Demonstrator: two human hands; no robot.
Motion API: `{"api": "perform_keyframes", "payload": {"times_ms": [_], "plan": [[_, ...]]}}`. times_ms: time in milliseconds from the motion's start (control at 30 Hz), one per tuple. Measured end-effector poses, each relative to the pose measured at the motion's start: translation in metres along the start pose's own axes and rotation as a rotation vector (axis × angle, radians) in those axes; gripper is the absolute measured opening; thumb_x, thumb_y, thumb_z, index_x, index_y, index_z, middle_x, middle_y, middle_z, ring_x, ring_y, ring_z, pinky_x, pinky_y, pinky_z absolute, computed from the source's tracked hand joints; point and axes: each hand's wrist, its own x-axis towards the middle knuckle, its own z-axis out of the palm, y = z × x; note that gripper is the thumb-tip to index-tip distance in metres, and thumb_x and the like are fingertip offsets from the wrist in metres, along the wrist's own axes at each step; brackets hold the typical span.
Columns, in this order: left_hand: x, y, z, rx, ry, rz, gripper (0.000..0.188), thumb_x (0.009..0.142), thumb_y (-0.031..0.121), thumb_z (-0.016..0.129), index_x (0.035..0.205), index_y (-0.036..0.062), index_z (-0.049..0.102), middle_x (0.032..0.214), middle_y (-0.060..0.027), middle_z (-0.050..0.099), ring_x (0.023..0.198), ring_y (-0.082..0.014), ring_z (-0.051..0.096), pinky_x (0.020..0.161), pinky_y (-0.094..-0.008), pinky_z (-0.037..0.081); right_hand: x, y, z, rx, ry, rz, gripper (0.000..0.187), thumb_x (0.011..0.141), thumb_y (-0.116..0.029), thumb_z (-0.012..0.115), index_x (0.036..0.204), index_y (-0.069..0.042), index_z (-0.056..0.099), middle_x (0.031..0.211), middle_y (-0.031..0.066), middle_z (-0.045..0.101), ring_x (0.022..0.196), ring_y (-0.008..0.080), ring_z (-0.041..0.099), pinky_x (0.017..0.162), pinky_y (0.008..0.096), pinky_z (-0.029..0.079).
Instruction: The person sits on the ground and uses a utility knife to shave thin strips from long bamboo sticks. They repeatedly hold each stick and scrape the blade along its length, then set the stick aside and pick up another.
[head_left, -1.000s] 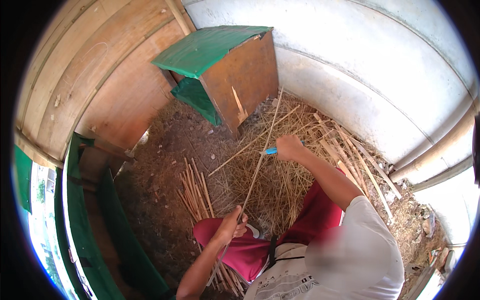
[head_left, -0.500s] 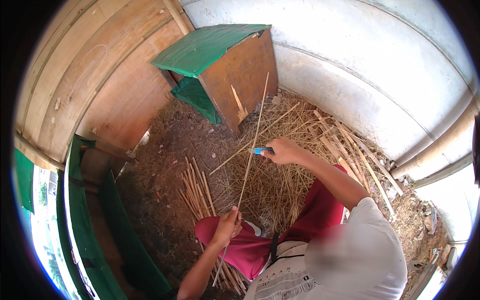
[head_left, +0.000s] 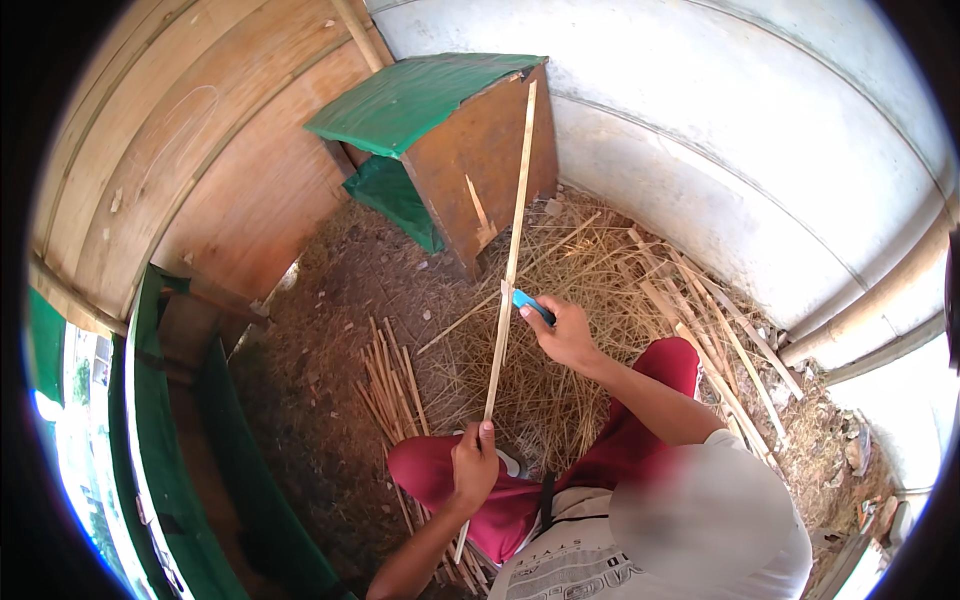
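A long, pale bamboo strip (head_left: 519,200) stands slanted in front of me, its far end rising past the brown box. My left hand (head_left: 475,465) is closed around its lower part, above my left knee. In my right hand (head_left: 568,335) is a blue-handled utility knife (head_left: 536,307), fingers wrapped round the handle. The knife's front end meets the strip about midway along, where a small pale sliver seems to stand off the edge. Thin shavings (head_left: 550,390) lie heaped on the ground below both hands.
A bundle of cut strips (head_left: 393,375) lies by my left knee, and longer pieces (head_left: 715,345) lie to the right. Ahead stands a wooden box (head_left: 480,165) with a green cover (head_left: 420,95). Green-lined boxes (head_left: 265,470) are on the left; a pale wall (head_left: 700,120) curves behind.
The strip has turned, so its broader face now shows, and its far end sits higher. My right hand with the knife has shifted slightly down and right; my left hand has moved slightly right.
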Motion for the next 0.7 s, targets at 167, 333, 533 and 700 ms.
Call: {"api": "perform_keyframes", "payload": {"times_ms": [167,333,533,700], "plan": [[-0.008,-0.004,0.001,-0.008,-0.020,-0.014,0.037,0.106,0.033,0.049,0.091,0.0004,0.057,0.059,-0.0170,0.051,0.050,-0.0263,0.052,0.050,-0.0404,0.041,0.001,0.002,-0.005,0.038,-0.123,0.022,0.034,0.094,-0.038,0.066,0.094,-0.005,0.073,0.060,0.0080,0.059,0.051,0.0188,0.053,0.052,0.0368,0.040],[0.001,-0.018,-0.014,0.118,-0.035,-0.002,0.036,0.106,0.035,0.048,0.094,0.0022,0.059,0.060,-0.0200,0.056,0.054,-0.0396,0.058,0.051,-0.0454,0.043,0.022,0.000,-0.036,-0.010,-0.370,-0.033,0.038,0.094,-0.040,0.067,0.092,-0.003,0.075,0.057,0.0068,0.056,0.050,0.0157,0.049,0.052,0.0357,0.038],[0.008,-0.035,-0.041,0.370,-0.100,0.120,0.035,0.103,0.036,0.051,0.093,0.0052,0.062,0.066,-0.0216,0.062,0.065,-0.0459,0.062,0.056,-0.0534,0.048,0.048,-0.012,-0.078,-0.366,-0.662,-0.119,0.047,0.092,-0.048,0.067,0.083,-0.003,0.075,0.057,0.0069,0.056,0.052,0.0189,0.051,0.052,0.0374,0.039],[0.031,-0.007,-0.083,0.583,-0.020,0.280,0.037,0.097,0.037,0.060,0.079,0.0054,0.064,0.069,-0.0177,0.066,0.064,-0.0384,0.067,0.056,-0.0489,0.051,0.049,-0.013,-0.094,-0.503,-0.706,-0.234,0.049,0.093,-0.053,0.064,0.084,-0.007,0.077,0.054,0.0023,0.052,0.052,0.0159,0.046,0.049,0.0383,0.035]]}}
